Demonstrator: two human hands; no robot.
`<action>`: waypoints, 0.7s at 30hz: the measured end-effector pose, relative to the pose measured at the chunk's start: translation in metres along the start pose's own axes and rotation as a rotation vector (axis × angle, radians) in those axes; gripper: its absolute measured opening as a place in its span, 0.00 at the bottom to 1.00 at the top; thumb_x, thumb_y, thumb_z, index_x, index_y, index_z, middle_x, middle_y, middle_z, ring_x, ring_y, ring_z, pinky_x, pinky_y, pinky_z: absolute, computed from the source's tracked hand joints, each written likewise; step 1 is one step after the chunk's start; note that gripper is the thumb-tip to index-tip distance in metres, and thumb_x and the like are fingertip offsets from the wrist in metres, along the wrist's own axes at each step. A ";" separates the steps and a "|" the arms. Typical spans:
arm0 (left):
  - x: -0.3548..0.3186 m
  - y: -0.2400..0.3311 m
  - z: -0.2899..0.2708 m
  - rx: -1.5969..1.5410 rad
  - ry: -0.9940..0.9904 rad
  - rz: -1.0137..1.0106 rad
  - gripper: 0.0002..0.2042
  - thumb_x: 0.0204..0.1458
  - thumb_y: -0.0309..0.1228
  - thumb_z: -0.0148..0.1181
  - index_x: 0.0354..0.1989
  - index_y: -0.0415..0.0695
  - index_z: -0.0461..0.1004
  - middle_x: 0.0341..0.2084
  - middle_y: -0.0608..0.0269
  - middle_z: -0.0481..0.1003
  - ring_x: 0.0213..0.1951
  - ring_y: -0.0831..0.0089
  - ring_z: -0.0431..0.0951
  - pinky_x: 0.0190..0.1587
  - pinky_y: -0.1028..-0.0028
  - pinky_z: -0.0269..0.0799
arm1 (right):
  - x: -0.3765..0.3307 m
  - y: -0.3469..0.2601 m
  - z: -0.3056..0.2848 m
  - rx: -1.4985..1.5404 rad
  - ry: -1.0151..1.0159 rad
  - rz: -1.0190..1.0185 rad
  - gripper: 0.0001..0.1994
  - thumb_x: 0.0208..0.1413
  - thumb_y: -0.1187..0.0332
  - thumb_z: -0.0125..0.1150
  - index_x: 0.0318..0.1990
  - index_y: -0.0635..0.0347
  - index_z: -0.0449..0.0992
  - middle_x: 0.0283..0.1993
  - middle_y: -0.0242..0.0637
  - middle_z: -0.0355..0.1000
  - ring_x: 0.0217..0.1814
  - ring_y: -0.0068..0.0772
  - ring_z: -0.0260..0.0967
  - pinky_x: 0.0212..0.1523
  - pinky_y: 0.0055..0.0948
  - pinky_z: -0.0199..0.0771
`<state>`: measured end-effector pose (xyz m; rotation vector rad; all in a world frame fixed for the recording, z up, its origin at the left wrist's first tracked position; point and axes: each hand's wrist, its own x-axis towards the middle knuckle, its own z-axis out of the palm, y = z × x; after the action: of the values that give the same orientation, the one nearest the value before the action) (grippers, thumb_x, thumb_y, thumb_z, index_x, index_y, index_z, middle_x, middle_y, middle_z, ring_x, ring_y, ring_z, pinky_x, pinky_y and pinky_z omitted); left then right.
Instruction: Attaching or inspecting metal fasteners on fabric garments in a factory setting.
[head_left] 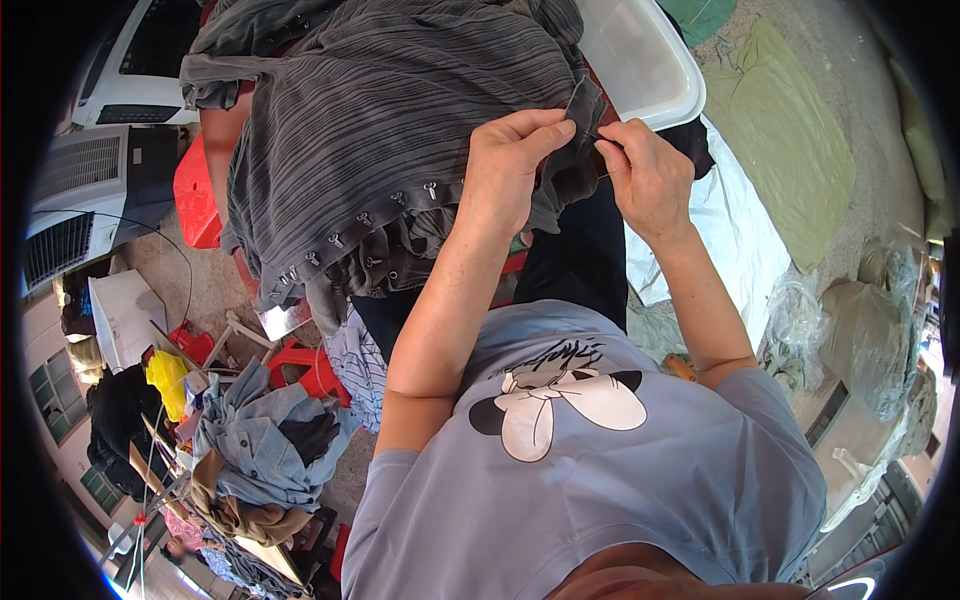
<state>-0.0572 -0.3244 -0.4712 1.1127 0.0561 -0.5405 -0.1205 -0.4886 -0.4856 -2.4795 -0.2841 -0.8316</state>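
A dark grey striped garment [380, 130] with a row of small metal hooks along one edge lies bunched in front of me. My left hand [510, 165] pinches a fold of its fabric at the right edge. My right hand [645, 170] is close beside it, fingers pinched on what looks like a thin needle or thread at the same spot of cloth. Both forearms reach up from my light blue printed shirt.
A white plastic tub [645, 60] sits at the top right. Red plastic stools [305, 365] and a pile of blue and brown clothes [255, 450] lie at the left. Green sacks [790, 140] and clear plastic bags [860, 330] cover the floor at the right.
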 end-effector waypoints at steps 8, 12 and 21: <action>-0.003 0.006 0.004 0.047 -0.046 0.016 0.09 0.55 0.21 0.62 0.42 0.31 0.80 0.33 0.60 0.81 0.35 0.79 0.78 0.40 0.81 0.72 | 0.008 0.003 0.003 0.805 0.043 0.448 0.15 0.66 0.69 0.56 0.56 0.64 0.69 0.31 0.25 0.67 0.31 0.15 0.62 0.33 0.19 0.67; 0.001 0.014 0.004 0.213 -0.143 0.056 0.11 0.54 0.21 0.63 0.45 0.32 0.78 0.37 0.59 0.81 0.39 0.78 0.79 0.43 0.81 0.73 | 0.027 0.011 -0.002 0.931 -0.297 0.677 0.12 0.62 0.65 0.63 0.46 0.63 0.75 0.29 0.21 0.65 0.30 0.10 0.60 0.28 0.16 0.59; -0.003 0.050 -0.022 0.446 -0.286 0.023 0.19 0.44 0.18 0.65 0.48 0.32 0.78 0.34 0.63 0.80 0.34 0.79 0.77 0.41 0.80 0.72 | 0.049 0.024 -0.013 0.933 -0.085 0.671 0.07 0.63 0.66 0.61 0.35 0.59 0.75 0.26 0.17 0.60 0.25 0.08 0.47 0.25 0.15 0.44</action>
<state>-0.0331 -0.2881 -0.4383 1.4543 -0.3403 -0.7077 -0.0797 -0.5145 -0.4562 -1.5518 0.1254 -0.2083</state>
